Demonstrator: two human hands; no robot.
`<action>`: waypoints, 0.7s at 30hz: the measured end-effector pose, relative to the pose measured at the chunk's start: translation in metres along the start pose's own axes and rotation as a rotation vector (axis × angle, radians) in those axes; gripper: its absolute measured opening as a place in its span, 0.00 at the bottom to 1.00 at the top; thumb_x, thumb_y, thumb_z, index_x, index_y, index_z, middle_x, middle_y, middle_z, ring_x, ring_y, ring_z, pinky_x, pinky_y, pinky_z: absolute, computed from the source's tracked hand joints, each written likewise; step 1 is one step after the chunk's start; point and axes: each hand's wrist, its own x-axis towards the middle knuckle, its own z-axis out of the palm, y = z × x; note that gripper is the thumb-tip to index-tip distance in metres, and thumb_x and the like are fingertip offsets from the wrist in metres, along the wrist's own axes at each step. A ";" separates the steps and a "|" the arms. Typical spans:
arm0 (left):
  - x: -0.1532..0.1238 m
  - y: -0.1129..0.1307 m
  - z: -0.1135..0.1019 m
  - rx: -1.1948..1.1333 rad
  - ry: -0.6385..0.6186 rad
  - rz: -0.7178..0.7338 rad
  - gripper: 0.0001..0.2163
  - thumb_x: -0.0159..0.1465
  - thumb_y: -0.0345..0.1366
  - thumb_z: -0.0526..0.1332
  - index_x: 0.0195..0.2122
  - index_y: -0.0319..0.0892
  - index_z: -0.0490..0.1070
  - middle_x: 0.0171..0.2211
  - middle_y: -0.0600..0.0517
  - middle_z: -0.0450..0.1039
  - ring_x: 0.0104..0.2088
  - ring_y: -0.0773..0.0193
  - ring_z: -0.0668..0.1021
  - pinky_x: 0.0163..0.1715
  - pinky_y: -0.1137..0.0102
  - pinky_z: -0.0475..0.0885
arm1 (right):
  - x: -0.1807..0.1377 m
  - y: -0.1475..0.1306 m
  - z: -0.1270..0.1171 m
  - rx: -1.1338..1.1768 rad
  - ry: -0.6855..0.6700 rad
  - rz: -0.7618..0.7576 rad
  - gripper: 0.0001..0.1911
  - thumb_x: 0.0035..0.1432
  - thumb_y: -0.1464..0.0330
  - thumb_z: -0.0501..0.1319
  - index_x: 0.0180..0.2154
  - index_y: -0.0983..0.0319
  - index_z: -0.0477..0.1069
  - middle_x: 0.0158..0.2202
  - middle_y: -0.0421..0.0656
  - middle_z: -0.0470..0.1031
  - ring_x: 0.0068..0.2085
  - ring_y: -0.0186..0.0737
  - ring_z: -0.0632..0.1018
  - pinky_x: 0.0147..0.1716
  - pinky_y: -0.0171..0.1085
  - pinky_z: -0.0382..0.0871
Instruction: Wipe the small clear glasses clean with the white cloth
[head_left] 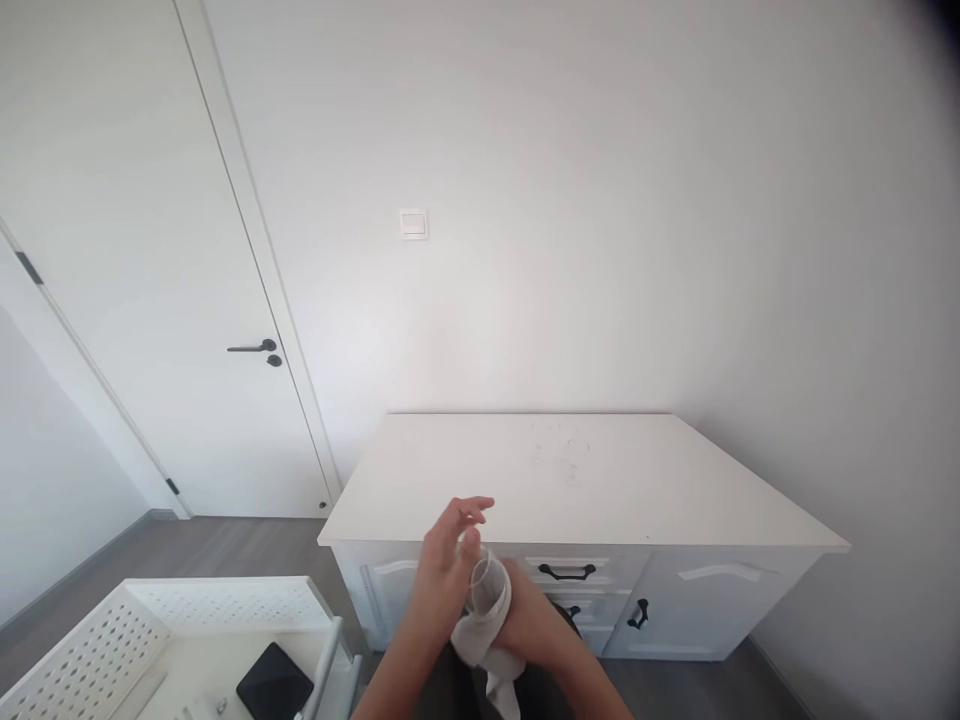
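Observation:
My left hand [446, 570] is raised in front of a white cabinet [585, 480], fingers spread at the top, its thumb against a clear glass [487, 585]. My right hand [536, 625] holds the glass from below, wrapped in a white cloth [484, 645] that hangs down between my forearms. The glass lies tilted, with its open mouth facing the left hand. Both hands are over the cabinet's front edge, near the floor side.
The cabinet has drawers and a door with black handles [566, 572]. A white perforated cart tray [135, 630] at lower left holds a black flat object [274, 685]. A white door with a dark handle [259, 348] stands at left. A wall switch [413, 224] sits above.

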 end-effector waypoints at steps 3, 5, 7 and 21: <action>-0.008 0.002 -0.001 0.000 -0.269 0.010 0.16 0.70 0.51 0.58 0.50 0.46 0.73 0.45 0.47 0.80 0.47 0.53 0.79 0.51 0.61 0.70 | -0.002 0.013 0.002 0.055 -0.097 -0.080 0.16 0.44 0.70 0.70 0.38 0.61 0.75 0.39 0.42 0.77 0.39 0.42 0.75 0.42 0.39 0.71; -0.011 0.004 -0.002 0.145 -0.373 0.035 0.13 0.65 0.45 0.65 0.48 0.47 0.76 0.42 0.48 0.81 0.43 0.55 0.80 0.50 0.62 0.70 | -0.004 0.019 0.000 0.110 -0.158 -0.113 0.19 0.45 0.69 0.70 0.42 0.60 0.76 0.45 0.45 0.78 0.45 0.47 0.76 0.48 0.43 0.72; -0.011 0.005 -0.001 0.294 -0.380 0.092 0.08 0.61 0.39 0.69 0.41 0.46 0.78 0.39 0.50 0.80 0.41 0.56 0.80 0.47 0.64 0.70 | -0.007 0.019 -0.001 0.195 -0.174 -0.096 0.18 0.47 0.68 0.69 0.43 0.60 0.77 0.46 0.46 0.79 0.47 0.48 0.77 0.51 0.45 0.72; -0.012 0.001 0.012 0.229 -0.221 0.119 0.11 0.66 0.40 0.64 0.29 0.43 0.77 0.28 0.51 0.78 0.31 0.62 0.78 0.34 0.70 0.70 | -0.015 0.010 0.018 0.246 0.018 0.090 0.09 0.47 0.66 0.68 0.33 0.62 0.75 0.28 0.41 0.77 0.32 0.40 0.75 0.29 0.35 0.67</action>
